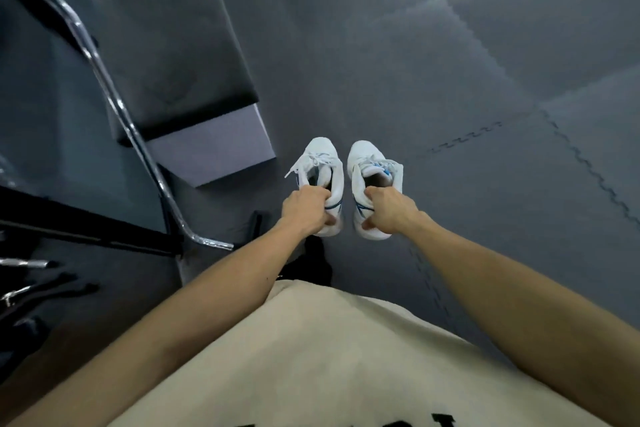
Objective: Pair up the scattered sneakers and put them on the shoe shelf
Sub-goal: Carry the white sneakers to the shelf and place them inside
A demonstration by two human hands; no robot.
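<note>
Two white sneakers point(344, 180), just right of the grey step point(211, 146); left hand point(304, 210) and right hand point(391, 210) each gripping one heel collar; advisably keeping toes level, soles down for shelving.

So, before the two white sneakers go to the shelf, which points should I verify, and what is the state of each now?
1. Left hand grips the left sneaker at its heel collar: ok.
2. Right hand grips the right sneaker the same way: ok.
3. Sneakers match, both white with blue trim: ok.
4. Toes point the same way, side by side: ok.
5. Laces tucked: not ok, one loose lace hangs from the left sneaker.
6. Free place on the shelf: cannot tell, no shelf is clearly visible.
</note>
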